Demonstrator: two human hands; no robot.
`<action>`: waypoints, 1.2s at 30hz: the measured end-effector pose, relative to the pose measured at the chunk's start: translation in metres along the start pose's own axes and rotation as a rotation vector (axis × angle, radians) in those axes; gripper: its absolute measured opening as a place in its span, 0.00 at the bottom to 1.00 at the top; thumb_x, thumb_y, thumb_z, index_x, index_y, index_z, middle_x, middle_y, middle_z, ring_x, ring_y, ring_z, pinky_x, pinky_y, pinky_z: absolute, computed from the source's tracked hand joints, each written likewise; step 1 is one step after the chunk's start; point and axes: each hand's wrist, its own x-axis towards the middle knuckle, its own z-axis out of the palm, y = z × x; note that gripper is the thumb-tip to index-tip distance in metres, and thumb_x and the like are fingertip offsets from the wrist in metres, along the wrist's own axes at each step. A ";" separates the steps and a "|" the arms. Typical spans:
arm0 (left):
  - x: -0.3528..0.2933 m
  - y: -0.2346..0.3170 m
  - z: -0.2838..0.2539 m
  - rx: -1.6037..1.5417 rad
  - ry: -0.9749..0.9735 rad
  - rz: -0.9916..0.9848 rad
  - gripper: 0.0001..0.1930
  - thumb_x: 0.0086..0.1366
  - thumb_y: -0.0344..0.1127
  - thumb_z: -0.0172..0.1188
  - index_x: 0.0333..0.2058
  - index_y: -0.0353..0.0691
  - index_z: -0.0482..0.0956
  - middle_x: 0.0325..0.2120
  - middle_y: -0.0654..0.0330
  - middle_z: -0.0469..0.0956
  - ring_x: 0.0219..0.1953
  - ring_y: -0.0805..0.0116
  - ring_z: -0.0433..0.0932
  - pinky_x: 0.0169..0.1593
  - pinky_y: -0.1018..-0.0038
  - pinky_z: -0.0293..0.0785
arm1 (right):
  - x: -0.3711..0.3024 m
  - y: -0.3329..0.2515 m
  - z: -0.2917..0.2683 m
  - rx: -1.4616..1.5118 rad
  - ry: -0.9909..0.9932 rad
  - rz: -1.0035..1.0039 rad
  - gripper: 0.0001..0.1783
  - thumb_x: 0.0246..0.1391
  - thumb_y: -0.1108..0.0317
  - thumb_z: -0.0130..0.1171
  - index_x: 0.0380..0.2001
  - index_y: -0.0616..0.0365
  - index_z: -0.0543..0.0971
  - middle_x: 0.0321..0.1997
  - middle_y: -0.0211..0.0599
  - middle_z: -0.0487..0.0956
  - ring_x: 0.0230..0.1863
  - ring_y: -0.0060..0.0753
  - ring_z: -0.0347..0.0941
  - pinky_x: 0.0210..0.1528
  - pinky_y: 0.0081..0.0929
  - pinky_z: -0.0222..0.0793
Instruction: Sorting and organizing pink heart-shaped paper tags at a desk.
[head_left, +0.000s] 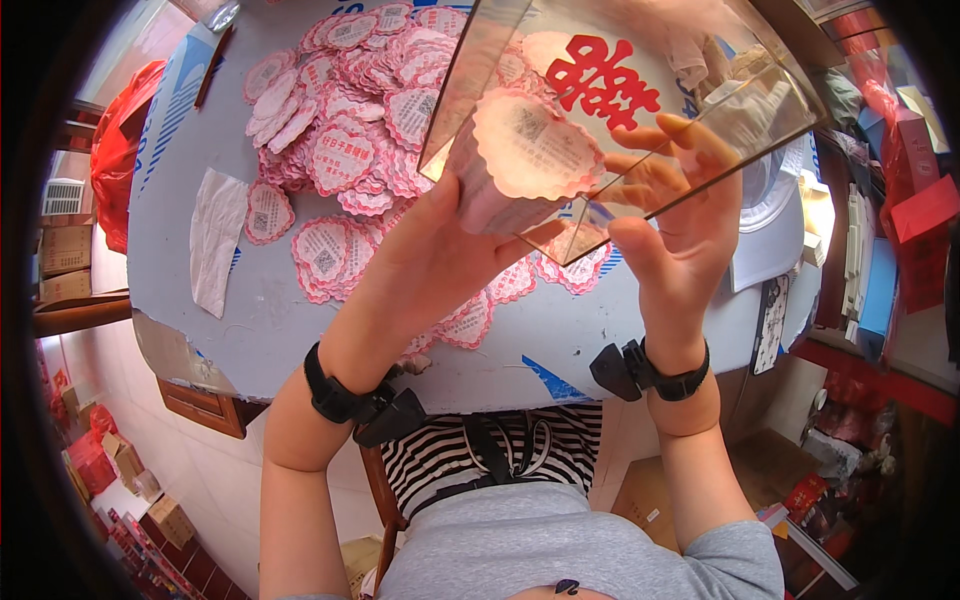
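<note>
two hands (690, 235), two wristbands (685, 384), one box (485, 75), one red emblem (603, 82), one raised card stack (535, 150), one bench (275, 345), one white strip (215, 242), piled cards (343, 157) past counting

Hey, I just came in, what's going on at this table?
A person is handling a clear box with a red decoration. The right hand grips the box at its side, while the left hand holds a stack of scalloped pink tags at it; how far in the stack sits is hard to tell. Many more loose tags lie heaped on the table, with a white strip beside them.
</note>
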 end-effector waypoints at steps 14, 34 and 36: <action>0.000 0.000 -0.002 0.062 -0.055 -0.014 0.26 0.68 0.52 0.37 0.59 0.45 0.58 0.57 0.60 0.63 0.59 0.72 0.61 0.53 0.69 0.63 | 0.001 -0.001 0.000 0.036 0.018 0.050 0.39 0.33 0.72 0.72 0.50 0.63 0.62 0.46 0.42 0.71 0.43 0.34 0.75 0.38 0.23 0.77; 0.001 0.019 0.012 0.267 0.041 0.183 0.27 0.64 0.43 0.46 0.59 0.37 0.57 0.60 0.51 0.57 0.63 0.55 0.55 0.65 0.63 0.50 | 0.034 0.062 -0.060 -0.399 0.340 0.140 0.33 0.46 0.65 0.65 0.51 0.67 0.60 0.53 0.50 0.64 0.54 0.42 0.67 0.53 0.31 0.69; 0.001 0.022 0.011 0.285 0.028 0.207 0.27 0.64 0.42 0.46 0.58 0.37 0.58 0.60 0.51 0.58 0.63 0.55 0.55 0.65 0.63 0.51 | 0.033 0.072 -0.064 -0.382 0.358 0.168 0.34 0.47 0.66 0.64 0.51 0.67 0.59 0.53 0.50 0.64 0.55 0.43 0.66 0.55 0.32 0.66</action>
